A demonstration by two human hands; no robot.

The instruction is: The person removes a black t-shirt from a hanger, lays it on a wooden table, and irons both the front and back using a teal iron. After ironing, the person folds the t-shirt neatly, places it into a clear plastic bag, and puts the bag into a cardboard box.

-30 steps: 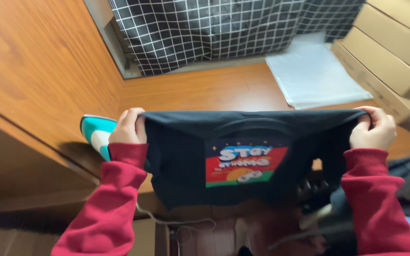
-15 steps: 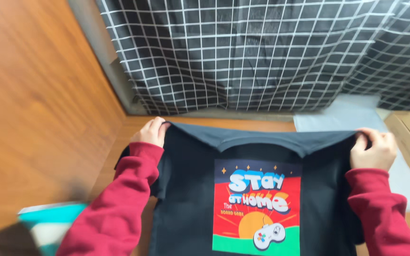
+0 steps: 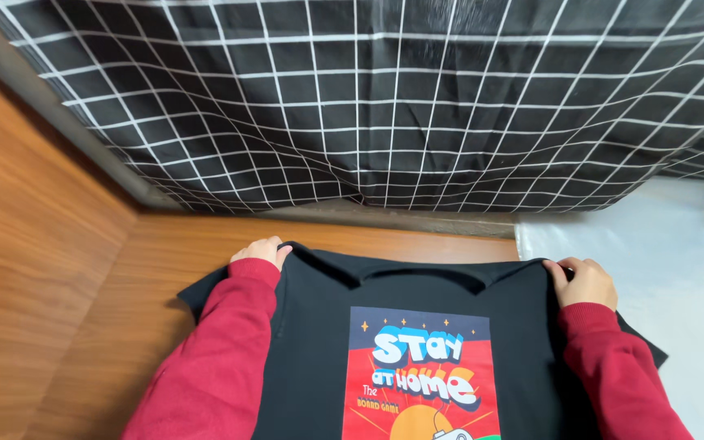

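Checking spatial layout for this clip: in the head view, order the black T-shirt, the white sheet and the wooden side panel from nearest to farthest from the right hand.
From the right hand:
1. Black T-shirt, gripped at its shoulder.
2. White sheet, just to the right.
3. Wooden side panel, far left.

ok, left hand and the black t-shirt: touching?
Touching. The head view shows the left hand gripping the shoulder edge of the black t-shirt, fingers curled over the fabric with no gap.
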